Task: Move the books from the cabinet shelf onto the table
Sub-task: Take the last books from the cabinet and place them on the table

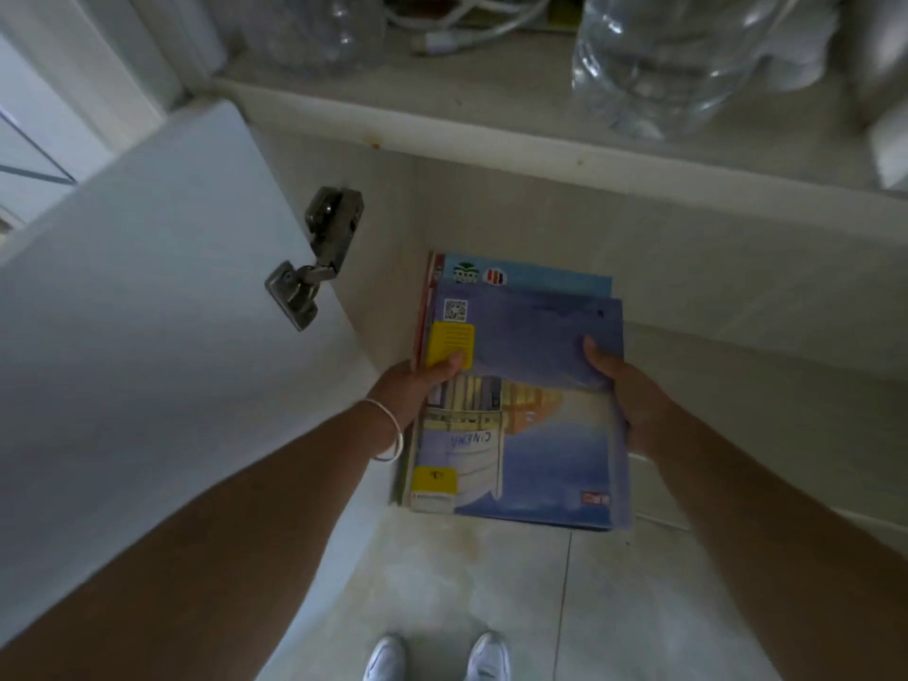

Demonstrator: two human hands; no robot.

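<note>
A stack of thin blue-covered books (525,410) sticks out of the lower cabinet shelf (688,297), its near end hanging over the floor. The top book shows a yellow label and a QR code; a lighter blue book (540,277) peeks out behind it. My left hand (417,385) grips the stack's left edge, thumb on the yellow label. My right hand (624,390) grips the right edge, thumb on the cover. The fingers of both hands are hidden under the stack. No table is in view.
The white cabinet door (147,336) stands open on the left, with a metal hinge (314,262). On the upper shelf (491,135) sit clear plastic bottles (663,61) and white cables (457,27). Below are floor tiles and my white shoes (437,656).
</note>
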